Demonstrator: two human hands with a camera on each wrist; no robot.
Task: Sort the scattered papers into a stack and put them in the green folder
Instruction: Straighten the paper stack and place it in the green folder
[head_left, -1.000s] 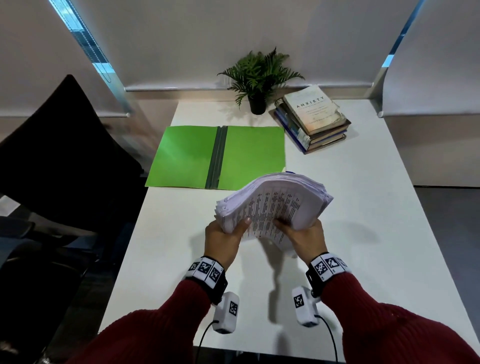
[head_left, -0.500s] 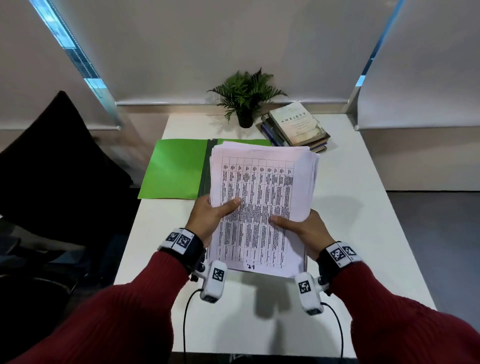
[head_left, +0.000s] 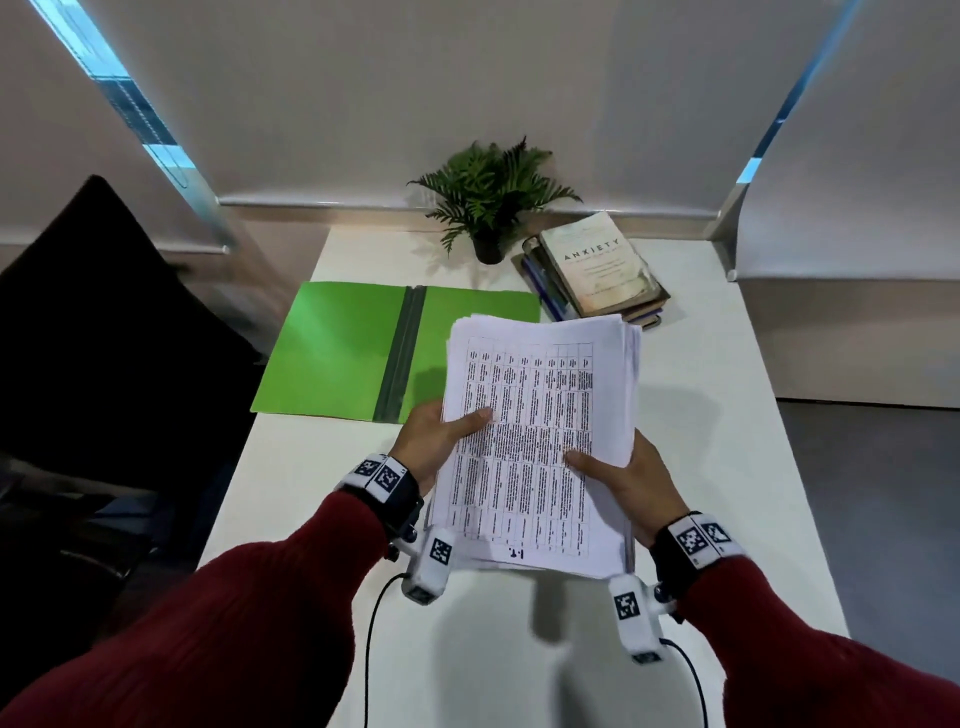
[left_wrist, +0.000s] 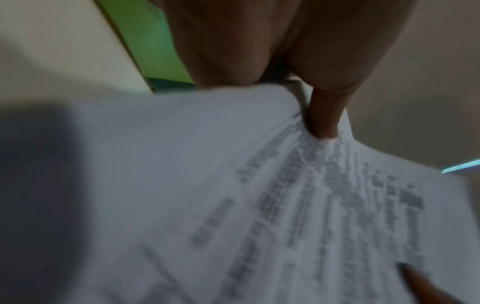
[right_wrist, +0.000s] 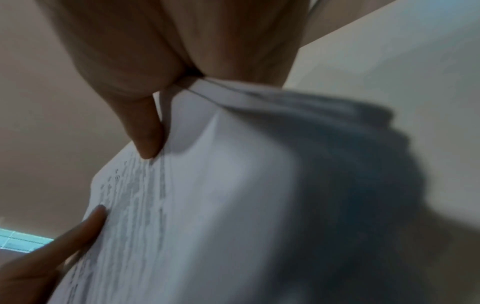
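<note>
Both hands clamp the stack (head_left: 540, 431) at centre frame: the left hand (head_left: 434, 441) and right hand (head_left: 631, 480) each press a thumb on the top sheet, with the fingers underneath, out of sight. The stack hangs above the desk (head_left: 701, 415), its far end over the right leaf of the open folder (head_left: 337, 353) at left centre. Its edges look uneven, so loose sheets could slide out or fan apart if either grip eases. Set down askew, it might overhang the folder's right edge, towards the books (head_left: 597, 270).
</note>
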